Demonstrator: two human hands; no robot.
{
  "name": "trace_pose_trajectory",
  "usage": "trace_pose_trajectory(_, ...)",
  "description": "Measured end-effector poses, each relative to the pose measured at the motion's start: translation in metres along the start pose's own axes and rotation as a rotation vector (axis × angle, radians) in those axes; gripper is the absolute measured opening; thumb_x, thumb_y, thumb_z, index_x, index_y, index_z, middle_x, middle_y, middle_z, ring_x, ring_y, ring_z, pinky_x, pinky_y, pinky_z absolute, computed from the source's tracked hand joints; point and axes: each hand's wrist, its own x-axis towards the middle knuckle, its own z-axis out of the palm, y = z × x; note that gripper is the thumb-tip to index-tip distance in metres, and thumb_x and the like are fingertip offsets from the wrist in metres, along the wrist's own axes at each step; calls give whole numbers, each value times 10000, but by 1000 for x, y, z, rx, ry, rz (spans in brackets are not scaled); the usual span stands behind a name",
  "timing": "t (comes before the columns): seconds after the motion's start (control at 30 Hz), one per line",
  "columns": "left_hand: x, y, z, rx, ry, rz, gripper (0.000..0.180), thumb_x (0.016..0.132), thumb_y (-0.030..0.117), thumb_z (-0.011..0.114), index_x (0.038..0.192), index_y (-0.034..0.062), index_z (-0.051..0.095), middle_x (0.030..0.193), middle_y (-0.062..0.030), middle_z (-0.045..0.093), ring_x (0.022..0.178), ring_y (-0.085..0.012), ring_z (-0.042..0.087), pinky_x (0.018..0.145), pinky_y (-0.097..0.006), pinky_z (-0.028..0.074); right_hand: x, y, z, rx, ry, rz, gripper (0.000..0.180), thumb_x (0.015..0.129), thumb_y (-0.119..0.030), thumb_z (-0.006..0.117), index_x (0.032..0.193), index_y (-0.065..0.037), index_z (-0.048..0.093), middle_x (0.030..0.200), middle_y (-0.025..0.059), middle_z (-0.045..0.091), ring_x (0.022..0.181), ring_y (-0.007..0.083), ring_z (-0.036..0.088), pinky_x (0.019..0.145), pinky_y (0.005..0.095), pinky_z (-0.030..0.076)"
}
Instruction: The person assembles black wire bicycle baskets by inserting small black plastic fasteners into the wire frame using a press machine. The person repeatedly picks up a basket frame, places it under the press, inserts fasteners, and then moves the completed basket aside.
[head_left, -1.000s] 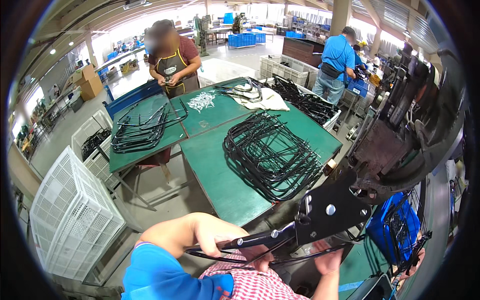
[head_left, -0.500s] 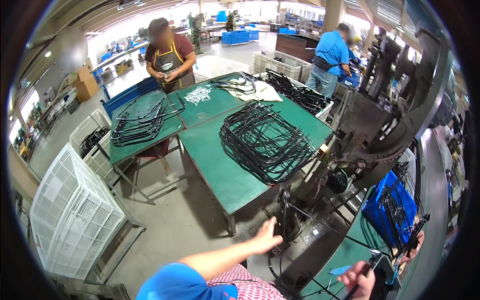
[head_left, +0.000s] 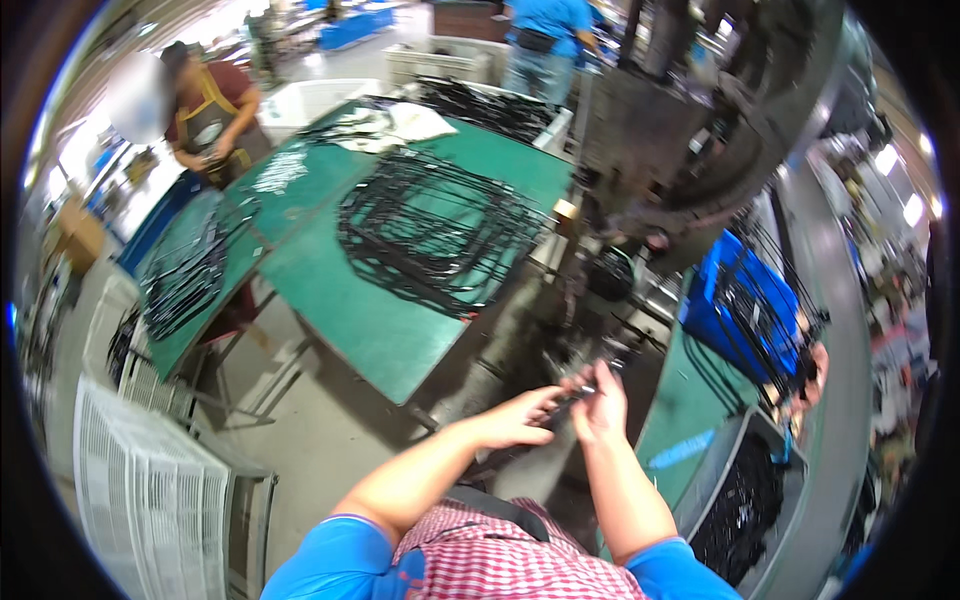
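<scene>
My left hand (head_left: 522, 416) and my right hand (head_left: 602, 408) are together in front of the machine (head_left: 640, 150), at its lower part. Between them is a short, thin dark piece (head_left: 578, 396); motion blur hides its exact kind. My right fingers are closed on one end, thumb on top. The fingers of my left hand curl round the other end, its thumb lying lower. Beyond, on the green table (head_left: 320, 310), lies a pile of bent black wire frames (head_left: 435, 235).
To the right stand a blue bin (head_left: 720, 290) with black frames and a grey bin (head_left: 715, 500) of small black parts. A white crate (head_left: 150, 490) is at left. A co-worker (head_left: 215, 115) in an apron stands at the far left; another person (head_left: 545, 45) is behind.
My right hand has come up and left from the lower right with the dark piece. My left hand, earlier stretched out with fingers apart, has joined it. The view has swung right.
</scene>
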Motion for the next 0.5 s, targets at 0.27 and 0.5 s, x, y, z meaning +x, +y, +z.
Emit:
trace_pose_trajectory(0.27, -76, 96, -52, 61, 74, -137, 981, 706, 371, 720, 1458, -2, 211, 1382, -132, 384, 1243, -198, 402, 1057, -353, 307, 27, -11, 89, -535, -324, 135, 385, 988, -409, 402, 953, -60, 560, 845, 87, 654, 801, 187, 637, 761, 332, 509)
trace_pose_trajectory(0.5, -26, 127, -102, -40, 32, -138, 978, 708, 388, 741, 1458, 21, 232, 1140, -29, 455, 923, -98, 443, 813, -243, 405, 92, -12, 112, -442, -282, 30, 406, 962, -468, 440, 946, -78, 555, 804, 70, 648, 706, 160, 641, 581, 260, 509)
